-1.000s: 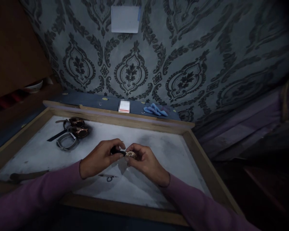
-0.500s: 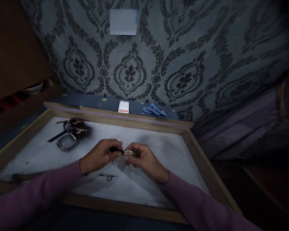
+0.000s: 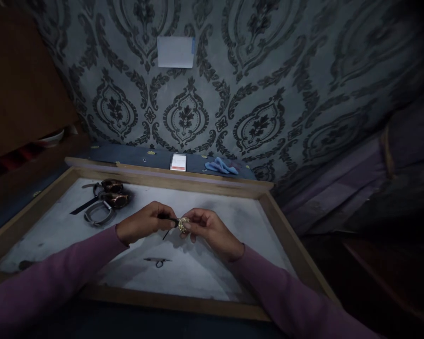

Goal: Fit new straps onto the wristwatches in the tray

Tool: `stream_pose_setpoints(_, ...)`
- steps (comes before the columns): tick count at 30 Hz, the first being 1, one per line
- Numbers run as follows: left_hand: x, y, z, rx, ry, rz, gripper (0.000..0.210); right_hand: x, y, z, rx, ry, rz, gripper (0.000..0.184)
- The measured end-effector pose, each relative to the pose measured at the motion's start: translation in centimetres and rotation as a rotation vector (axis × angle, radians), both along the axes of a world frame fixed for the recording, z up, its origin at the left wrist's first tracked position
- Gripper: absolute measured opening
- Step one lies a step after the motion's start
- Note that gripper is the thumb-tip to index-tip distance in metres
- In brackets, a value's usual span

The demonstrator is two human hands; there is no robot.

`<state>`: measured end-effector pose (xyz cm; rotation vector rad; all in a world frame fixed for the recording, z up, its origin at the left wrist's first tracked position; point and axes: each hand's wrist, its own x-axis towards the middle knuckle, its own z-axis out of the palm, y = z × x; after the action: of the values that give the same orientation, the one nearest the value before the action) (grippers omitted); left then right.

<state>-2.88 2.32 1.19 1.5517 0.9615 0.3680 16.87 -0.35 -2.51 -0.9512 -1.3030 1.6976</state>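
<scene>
There, the watch (image 3: 183, 225) has turned its dial further into view, left hand (image 3: 145, 222) pinching the strap (image 3: 171, 218), right hand (image 3: 212, 231) pinching the case. It's over the tray's (image 3: 183, 301) middle, rim well apart from both hands, bare room open rightward.

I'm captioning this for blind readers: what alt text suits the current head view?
A person's left hand holds a dark strap up to a gold-coloured watch case in the right hand, above a shallow wooden tray. On its white floor lie a slim item and, farther left, some watches.
</scene>
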Motion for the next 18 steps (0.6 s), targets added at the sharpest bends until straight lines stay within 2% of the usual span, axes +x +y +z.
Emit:
stream_pose_setpoints(4,1.0,1.6,1.0,0.186,0.12,-0.173,0.024,0.7,-0.5,0.2,-0.005,0.02,-0.077,0.038)
stream_pose_setpoints(7,3.3,3.0,1.6,0.299,0.177,-0.282,0.019,2.2,-1.3,0.0,0.039,-0.006,-0.152,0.047)
stream_pose_setpoints(9,5.8,3.8,1.8,0.387,0.219,-0.355,0.015,3.7,-1.8,-0.4,0.108,-0.095,-0.235,0.047)
stream_pose_setpoints(15,15.7,5.7,1.2,0.623,0.432,-0.522,0.006,9.3,-2.7,-1.4,0.311,-0.414,-0.614,0.021)
stream_pose_setpoints(16,17.3,5.8,1.2,0.652,0.479,-0.542,0.007,10.2,-2.6,-1.5,0.331,-0.462,-0.667,0.019)
stream_pose_setpoints(18,20.1,6.0,1.2,0.694,0.567,-0.584,0.022,11.9,-2.3,-1.7,0.339,-0.546,-0.736,0.016)
